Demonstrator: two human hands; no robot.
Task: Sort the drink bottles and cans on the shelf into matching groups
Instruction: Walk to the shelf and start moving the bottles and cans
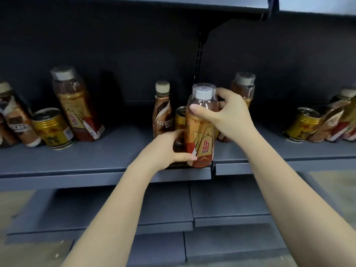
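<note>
A tall amber energy-drink bottle (201, 130) with a white cap under a clear cover stands at the front edge of the dark grey shelf (96, 158). My right hand (229, 114) grips its neck and shoulder. My left hand (167, 149) wraps its base from the left. Behind it stand a brown Nescafe bottle (162, 110), a gold can (180, 116) and another amber bottle (243, 88). On the left are an amber bottle (76, 105), a gold can (52, 128) and a Nescafe bottle (17, 120).
At the far right a gold can (303, 125) stands beside several leaning bottles (339, 120). A slotted upright (199, 54) splits the dark back panel. An upper shelf (173, 4) hangs overhead. Lower grey shelves (163, 209) step out below.
</note>
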